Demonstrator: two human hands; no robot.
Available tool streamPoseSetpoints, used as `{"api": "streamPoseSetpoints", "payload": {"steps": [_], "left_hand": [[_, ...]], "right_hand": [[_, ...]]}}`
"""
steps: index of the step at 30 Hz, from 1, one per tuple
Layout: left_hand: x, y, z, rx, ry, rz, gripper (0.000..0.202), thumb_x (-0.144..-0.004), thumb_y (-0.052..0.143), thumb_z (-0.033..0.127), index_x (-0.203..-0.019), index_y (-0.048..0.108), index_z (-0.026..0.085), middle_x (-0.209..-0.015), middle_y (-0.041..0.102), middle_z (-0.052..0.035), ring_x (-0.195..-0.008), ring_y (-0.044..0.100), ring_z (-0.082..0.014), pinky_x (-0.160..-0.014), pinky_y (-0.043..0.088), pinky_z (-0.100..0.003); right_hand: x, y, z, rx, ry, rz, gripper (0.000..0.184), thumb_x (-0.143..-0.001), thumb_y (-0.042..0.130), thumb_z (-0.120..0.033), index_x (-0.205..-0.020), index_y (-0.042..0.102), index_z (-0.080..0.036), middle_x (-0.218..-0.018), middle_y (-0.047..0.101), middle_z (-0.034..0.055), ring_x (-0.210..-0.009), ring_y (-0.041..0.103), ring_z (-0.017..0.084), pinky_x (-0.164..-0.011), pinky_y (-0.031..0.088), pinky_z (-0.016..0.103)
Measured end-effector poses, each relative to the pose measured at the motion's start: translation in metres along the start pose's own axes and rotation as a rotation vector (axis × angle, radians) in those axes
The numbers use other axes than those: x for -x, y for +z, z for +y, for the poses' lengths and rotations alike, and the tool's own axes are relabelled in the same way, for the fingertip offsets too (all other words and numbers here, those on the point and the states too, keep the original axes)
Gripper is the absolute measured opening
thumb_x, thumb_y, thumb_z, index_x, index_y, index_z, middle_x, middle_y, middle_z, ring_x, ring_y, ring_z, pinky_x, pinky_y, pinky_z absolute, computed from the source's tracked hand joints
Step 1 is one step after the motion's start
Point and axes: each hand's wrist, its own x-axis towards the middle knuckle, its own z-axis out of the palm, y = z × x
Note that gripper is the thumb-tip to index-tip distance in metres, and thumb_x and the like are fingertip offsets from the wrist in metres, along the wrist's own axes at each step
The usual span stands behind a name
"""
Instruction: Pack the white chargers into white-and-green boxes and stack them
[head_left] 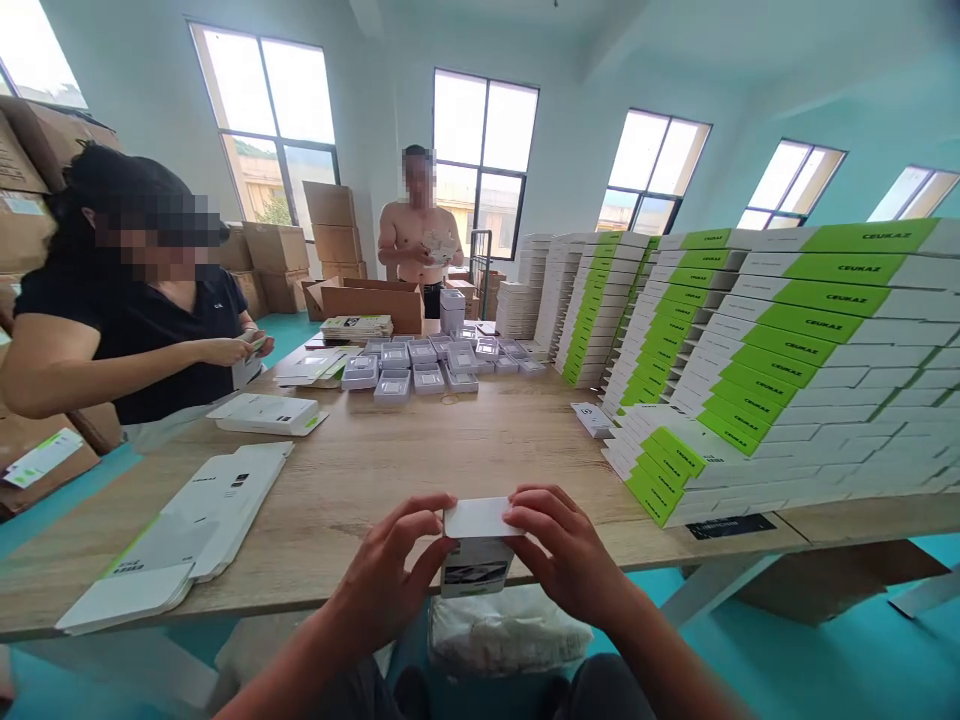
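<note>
I hold a small white box [477, 548] with a dark picture on its front, just above the near edge of the wooden table [390, 470]. My left hand [390, 570] grips its left side, fingers curled over the top flap. My right hand [559, 545] grips the right side, fingertips pressing on the same flap. Both hands are closed on the box.
Tall rows of white and green boxes [750, 360] fill the table's right side. Flat unfolded cartons [195, 520] lie at the left. Several small white trays [427, 365] sit mid-table. A person in black [135, 320] works at left; another person [420, 245] stands at the far end. A plastic bag [510, 630] rests under the table edge.
</note>
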Motion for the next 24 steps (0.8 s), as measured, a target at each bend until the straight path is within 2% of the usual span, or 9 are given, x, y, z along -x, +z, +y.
{"api": "streamPoseSetpoints", "payload": {"steps": [2,4,6,9,11,14,17,20,24], "left_hand": [[0.000,-0.002,0.006,-0.027,-0.022,-0.038,0.022,-0.094,0.060,0.016,-0.112,0.061,0.029,-0.123,0.070,-0.0088,-0.107,0.071,-0.0217,-0.089,0.059,-0.033],[-0.004,-0.004,0.014,-0.022,-0.123,-0.084,0.007,-0.093,0.063,0.023,-0.099,0.066,0.026,-0.124,0.070,-0.0087,-0.103,0.071,-0.0224,-0.087,0.060,-0.033],[-0.010,-0.004,0.020,0.021,-0.275,-0.082,0.007,-0.093,0.064,0.030,-0.089,0.066,0.025,-0.121,0.072,-0.0068,-0.093,0.073,-0.0207,-0.073,0.062,-0.029],[-0.017,0.001,0.026,0.070,-0.453,-0.006,0.012,-0.093,0.064,0.036,-0.101,0.069,0.028,-0.115,0.075,-0.0032,-0.075,0.073,-0.0175,-0.054,0.059,-0.025],[-0.020,0.005,0.028,0.095,-0.483,0.061,0.020,-0.093,0.064,0.036,-0.110,0.071,0.030,-0.110,0.077,-0.0021,-0.075,0.074,-0.0183,-0.057,0.062,-0.027],[-0.021,0.008,0.030,0.141,-0.424,0.104,0.016,-0.092,0.065,0.033,-0.102,0.078,0.031,-0.108,0.079,-0.0023,-0.093,0.076,-0.0225,-0.071,0.066,-0.030],[-0.019,0.005,0.029,0.165,-0.362,0.076,0.016,-0.093,0.065,0.030,-0.097,0.081,0.031,-0.109,0.079,-0.0030,-0.101,0.076,-0.0242,-0.079,0.066,-0.032],[-0.014,-0.001,0.024,0.120,-0.285,0.045,0.019,-0.094,0.064,0.027,-0.104,0.080,0.032,-0.115,0.078,-0.0033,-0.103,0.076,-0.0238,-0.086,0.065,-0.034],[-0.004,-0.004,0.008,0.017,-0.050,-0.001,0.030,-0.094,0.065,0.019,-0.120,0.073,0.032,-0.126,0.074,-0.0067,-0.110,0.073,-0.0231,-0.090,0.062,-0.032]], "right_hand": [[-0.007,-0.005,-0.006,-0.004,0.071,-0.084,0.016,-0.094,0.066,-0.026,-0.110,0.066,-0.028,-0.120,0.068,0.0091,-0.113,0.064,0.025,-0.092,0.056,0.040],[-0.014,-0.009,-0.012,-0.086,0.197,-0.148,0.007,-0.095,0.065,-0.031,-0.099,0.068,-0.026,-0.125,0.067,0.0081,-0.112,0.065,0.023,-0.093,0.055,0.036],[-0.020,-0.008,-0.016,-0.131,0.319,-0.165,0.007,-0.096,0.065,-0.032,-0.095,0.068,-0.026,-0.118,0.072,0.0049,-0.102,0.069,0.020,-0.089,0.055,0.033],[-0.025,-0.004,-0.019,-0.121,0.432,-0.114,0.009,-0.095,0.065,-0.033,-0.100,0.068,-0.026,-0.105,0.077,0.0024,-0.087,0.070,0.018,-0.077,0.054,0.030],[-0.026,-0.001,-0.019,-0.129,0.456,-0.088,0.011,-0.097,0.062,-0.034,-0.101,0.068,-0.026,-0.102,0.078,0.0021,-0.083,0.070,0.017,-0.073,0.054,0.029],[-0.026,-0.001,-0.018,-0.160,0.455,-0.090,0.014,-0.098,0.061,-0.037,-0.095,0.070,-0.026,-0.103,0.079,0.0026,-0.085,0.072,0.018,-0.075,0.055,0.029],[-0.023,-0.006,-0.014,-0.207,0.426,-0.113,0.013,-0.096,0.065,-0.038,-0.092,0.070,-0.026,-0.110,0.078,0.0035,-0.094,0.074,0.020,-0.083,0.057,0.031],[-0.015,-0.011,-0.007,-0.205,0.281,-0.130,0.011,-0.096,0.067,-0.034,-0.101,0.071,-0.027,-0.120,0.076,0.0057,-0.105,0.073,0.021,-0.091,0.058,0.035],[-0.007,-0.011,-0.001,-0.069,0.054,-0.162,0.016,-0.098,0.062,-0.026,-0.112,0.069,-0.027,-0.128,0.071,0.0092,-0.110,0.071,0.021,-0.092,0.058,0.038]]}}
